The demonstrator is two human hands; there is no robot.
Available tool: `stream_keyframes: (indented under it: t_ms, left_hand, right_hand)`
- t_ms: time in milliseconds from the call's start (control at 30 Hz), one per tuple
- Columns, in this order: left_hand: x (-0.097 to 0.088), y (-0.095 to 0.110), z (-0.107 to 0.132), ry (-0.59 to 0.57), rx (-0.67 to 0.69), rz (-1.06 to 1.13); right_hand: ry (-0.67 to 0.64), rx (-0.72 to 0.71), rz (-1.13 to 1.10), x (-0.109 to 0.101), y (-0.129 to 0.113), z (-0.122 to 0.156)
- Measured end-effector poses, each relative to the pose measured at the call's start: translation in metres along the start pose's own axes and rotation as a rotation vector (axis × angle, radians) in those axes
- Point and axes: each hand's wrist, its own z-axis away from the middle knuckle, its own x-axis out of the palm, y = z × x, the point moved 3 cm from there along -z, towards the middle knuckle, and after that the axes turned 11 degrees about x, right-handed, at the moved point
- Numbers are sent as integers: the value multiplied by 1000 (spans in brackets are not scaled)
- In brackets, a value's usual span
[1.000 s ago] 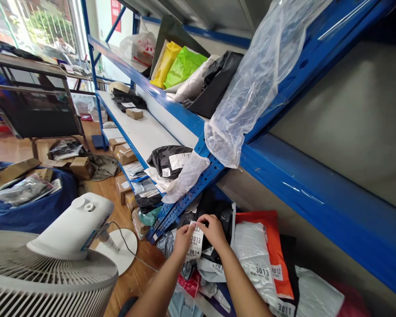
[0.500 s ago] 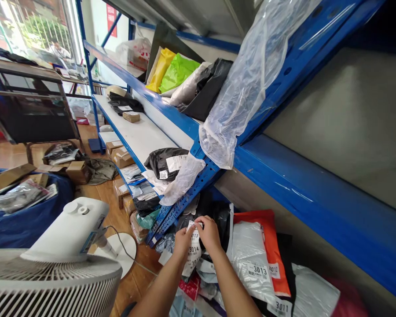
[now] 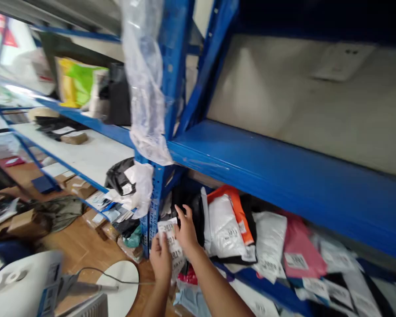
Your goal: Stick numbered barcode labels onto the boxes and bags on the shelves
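Observation:
A strip of white number labels [image 3: 175, 252] hangs in front of me, printed 3013, 3014, 3015 and on down. My left hand [image 3: 161, 257] grips its left edge, with the thumb pressed on the front. At the strip's upper right is my right hand [image 3: 186, 230], its fingers raised and apart. Its thumb lies close to the strip's edge; whether it touches I cannot tell. Just right of that hand, a white plastic parcel [image 3: 223, 222] labelled 3013 leans against an orange parcel [image 3: 239, 211].
A blue shelf beam [image 3: 267, 176] crosses above the parcels. Beside the blue upright hangs clear plastic wrap [image 3: 145, 83]. More labelled parcels, including a pink one [image 3: 302, 251], stand to the right. A white fan [image 3: 26, 281] and its round base [image 3: 120, 281] are on the left.
The view has swung right, bringing more parcels into sight. My right hand has come off the strip's top and spread its fingers. My left hand has shifted lower on the strip.

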Motion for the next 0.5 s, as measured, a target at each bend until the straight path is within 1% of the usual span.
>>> stream_keyframes:
  t_ms: [33,67,100,167,200,233,267,300,367,433,467,500]
  left_hand:
    - [3,3,1,-23,-19,51]
    - [7,5,4,-70,-25,81]
    - [10,6,12,-147,-14,89]
    - [16,3,36,-377,47,42]
    - [18,-1,52,-498,83,5]
    - [20,-7,68,-610,108,-30]
    - [22,-14,84,-721,115,-64]
    - [25,-22,99,-829,103,-99]
    - [35,-38,124,-1048,45,-173]
    - [47,-51,144,-1242,-33,-249]
    - [52,-56,153,-1303,-63,-283]
    - [57,-60,160,-1339,-88,-315]
  right_hand:
    - [23,12,-158,-10,2,14]
    - [28,38,-315,-20,5,30]
    - [22,80,-466,-28,10,50]
    - [-17,219,-710,-38,27,93]
    - [-4,315,-795,-40,39,115]
    - [41,421,-853,-42,54,135]
    - [114,527,-893,-42,70,154]
    - [203,629,-921,-42,88,171]
    - [356,783,-963,-43,123,200]
    - [456,883,-1008,-44,150,223]
    - [495,914,-1028,-46,160,233]
    - [535,936,-1046,-48,168,242]
